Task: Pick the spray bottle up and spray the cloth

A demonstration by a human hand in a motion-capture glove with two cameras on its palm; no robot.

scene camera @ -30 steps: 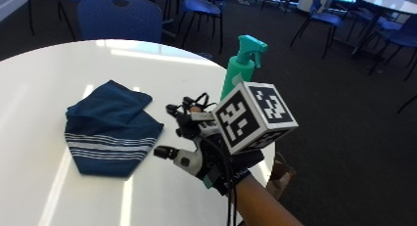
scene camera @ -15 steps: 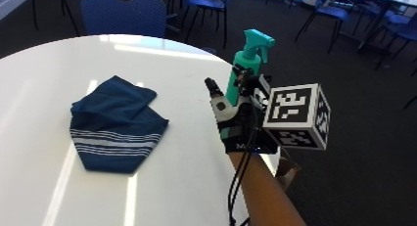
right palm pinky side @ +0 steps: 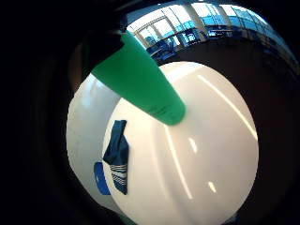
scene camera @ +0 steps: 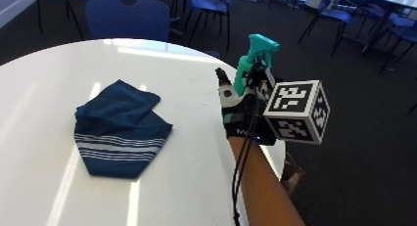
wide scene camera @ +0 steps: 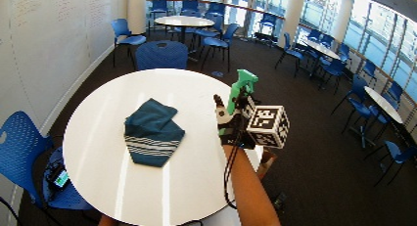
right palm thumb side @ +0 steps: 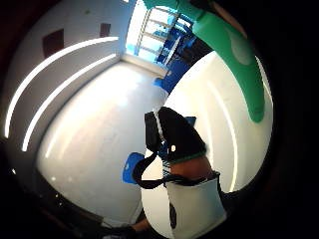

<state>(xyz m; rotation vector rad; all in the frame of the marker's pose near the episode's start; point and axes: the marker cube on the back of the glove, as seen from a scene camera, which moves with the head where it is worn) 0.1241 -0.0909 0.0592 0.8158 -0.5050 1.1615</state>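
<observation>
A green spray bottle (scene camera: 249,64) with a teal trigger head stands upright near the right edge of the round white table (scene camera: 52,74). My gloved right hand (scene camera: 236,113) has its palm against the bottle's body, fingers wrapped round it from the far side and thumb pointing up. The bottle's base is hidden behind the hand. In the little finger side palm view the green bottle (right palm pinky side: 140,79) fills the middle, close to the palm. A folded dark blue cloth (scene camera: 120,128) with white stripes lies flat on the table, left of the hand and apart from it.
A blue chair (scene camera: 127,13) stands behind the table and another (wide scene camera: 19,143) at its left side. More blue chairs and round tables (wide scene camera: 182,21) fill the room behind. The table's edge runs just right of the bottle.
My hand has swung right, away from the cloth, and closed in on the spray bottle, now gripping it. The cloth has not moved.
</observation>
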